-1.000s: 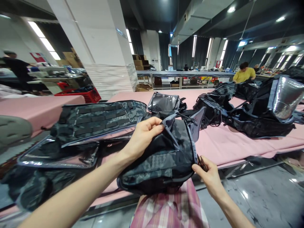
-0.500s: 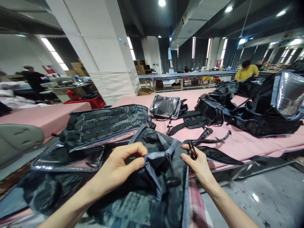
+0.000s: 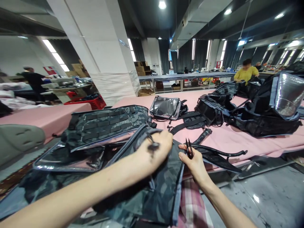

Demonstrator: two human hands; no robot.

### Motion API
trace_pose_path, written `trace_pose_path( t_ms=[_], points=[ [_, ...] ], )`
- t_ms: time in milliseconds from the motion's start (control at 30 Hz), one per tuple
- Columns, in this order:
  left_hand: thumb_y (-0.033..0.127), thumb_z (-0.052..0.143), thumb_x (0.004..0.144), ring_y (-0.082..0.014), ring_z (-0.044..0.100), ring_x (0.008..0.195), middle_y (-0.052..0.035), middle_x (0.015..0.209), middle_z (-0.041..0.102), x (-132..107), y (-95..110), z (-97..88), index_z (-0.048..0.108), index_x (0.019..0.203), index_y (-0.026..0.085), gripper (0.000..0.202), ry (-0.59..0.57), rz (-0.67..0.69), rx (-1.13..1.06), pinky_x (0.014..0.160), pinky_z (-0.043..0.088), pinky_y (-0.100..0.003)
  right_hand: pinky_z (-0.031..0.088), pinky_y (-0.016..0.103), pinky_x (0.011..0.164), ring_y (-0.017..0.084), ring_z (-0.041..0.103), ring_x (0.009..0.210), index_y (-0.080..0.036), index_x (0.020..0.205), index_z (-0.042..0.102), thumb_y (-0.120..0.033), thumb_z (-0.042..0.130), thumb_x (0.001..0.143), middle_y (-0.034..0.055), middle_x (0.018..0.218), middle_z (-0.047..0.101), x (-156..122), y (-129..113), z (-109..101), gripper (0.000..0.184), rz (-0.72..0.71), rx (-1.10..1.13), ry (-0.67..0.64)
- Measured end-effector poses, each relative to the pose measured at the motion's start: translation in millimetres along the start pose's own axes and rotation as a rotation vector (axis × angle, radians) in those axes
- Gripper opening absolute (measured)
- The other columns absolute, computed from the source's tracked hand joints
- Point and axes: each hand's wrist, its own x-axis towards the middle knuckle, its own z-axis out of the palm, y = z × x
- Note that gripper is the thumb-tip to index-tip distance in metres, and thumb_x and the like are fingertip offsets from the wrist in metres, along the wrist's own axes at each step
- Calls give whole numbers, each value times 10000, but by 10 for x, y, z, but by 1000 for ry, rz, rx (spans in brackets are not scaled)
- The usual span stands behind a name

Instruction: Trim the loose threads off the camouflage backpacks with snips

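Note:
My left hand [image 3: 155, 150] reaches across the dark camouflage backpack piece [image 3: 161, 186], its back toward me. Motion blurs it and its fingertips are hidden, so I cannot tell whether it grips the fabric. A dark loop or zipper pull shows as a smear against the hand. My right hand [image 3: 193, 160] is closed around small black thread snips [image 3: 188, 148], whose blades point upward. Its thumb and index finger are at the right edge of the same backpack piece. A camouflage panel with rows of webbing [image 3: 111, 123] lies beyond my left arm.
On the pink-covered table [image 3: 140, 100] lie a silver-lined bag part [image 3: 165, 107], a black strap [image 3: 228, 154] and a pile of open backpacks [image 3: 258, 117] at right. A white pillar [image 3: 97, 47] rises behind. One person in yellow [image 3: 245, 74] and another in black [image 3: 33, 80] are farther off.
My left hand has let go of the grey-blue edging and moved right and up across the fabric. My right hand has shifted slightly left, still holding the snips. The black strap has moved.

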Motion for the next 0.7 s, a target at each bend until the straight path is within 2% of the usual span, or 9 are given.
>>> trace_pose_path(
  t_ms=[67,133,233,333,433,533,633,700],
  points=[
    [37,347,727,-215,596,738,-87,800,628,87,-310,-83,594,888,140,312,0,-77,20,685,486,-348,468,324,721,213,602,792,-145,995,635,-319,602,712,61,906,677,-18,9,10,334,3,-30,-37],
    [65,367,761,-204,606,755,-74,813,636,103,-479,-111,611,856,148,275,-21,-96,8,706,485,-324,464,320,736,215,599,824,-149,1007,630,-301,589,725,64,947,672,-4,12,30,323,-6,-39,-51],
    [222,468,826,-195,599,799,-73,879,618,77,-469,-67,604,872,151,160,-47,-74,-12,729,478,-303,457,324,779,221,597,876,-155,1003,633,-293,588,725,64,993,665,46,7,59,313,-22,-45,-47],
    [366,580,785,-238,580,821,-116,885,590,79,-350,-4,581,846,112,261,-21,-113,108,723,468,-339,447,338,816,227,595,901,-160,987,643,-287,587,720,58,986,668,81,-7,71,302,-34,-66,-52],
    [294,604,776,-249,566,789,-116,824,584,101,-314,41,559,780,109,190,4,-134,182,701,457,-349,447,349,811,232,599,882,-165,984,652,-282,581,717,51,954,673,83,-18,74,300,-29,-94,-68],
    [155,509,810,-230,557,774,-97,809,585,100,-370,95,558,749,128,82,-7,-87,199,684,450,-329,450,341,796,225,602,855,-176,981,661,-279,584,714,40,932,677,71,-21,86,296,-27,-111,-83],
    [61,410,797,-224,555,770,-99,796,588,82,-447,147,572,731,134,189,-2,-53,264,694,442,-330,444,330,808,216,602,856,-174,968,664,-273,593,712,41,937,677,71,-22,113,284,-42,-123,-91],
    [31,385,774,-221,554,767,-102,774,589,70,-491,133,574,707,130,224,-13,-45,233,707,433,-330,441,329,813,212,601,860,-171,971,661,-273,591,716,45,942,676,89,-23,124,284,-48,-131,-104]
  ],
)
